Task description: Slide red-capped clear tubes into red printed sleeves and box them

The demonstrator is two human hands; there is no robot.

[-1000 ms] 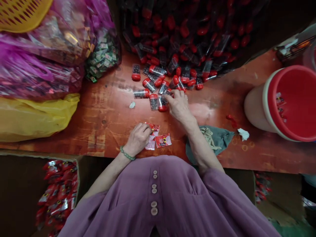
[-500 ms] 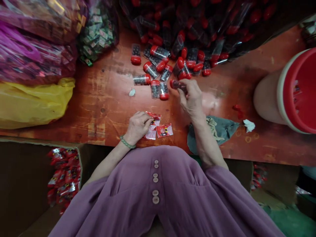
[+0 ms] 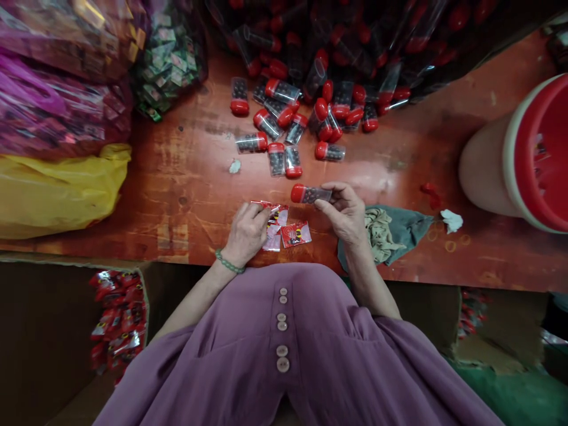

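Note:
My right hand holds a clear plastic tube with a red cap and small dark balls inside, just above the table. The tube lies sideways between thumb and fingers, cap pointing left. My left hand, with a green bead bracelet at the wrist, is closed at the table's near side, its fingertips on a small red printed packet. Part of that packet is hidden by the fingers. Beside it lie another red and pink packet and a partly covered one. Farther back, several similar tubes lie loose.
A dark heap of tubes fills the back. Bulging bags stand at left, a red-rimmed bucket at right. A grey-green cloth lies by my right forearm. Below the table edge is a carton with red packets.
My right hand has come back toward me, bringing a tube near the packets. Another tube now shows where that hand was. My left hand stays at the packets, with its fingers slightly shifted.

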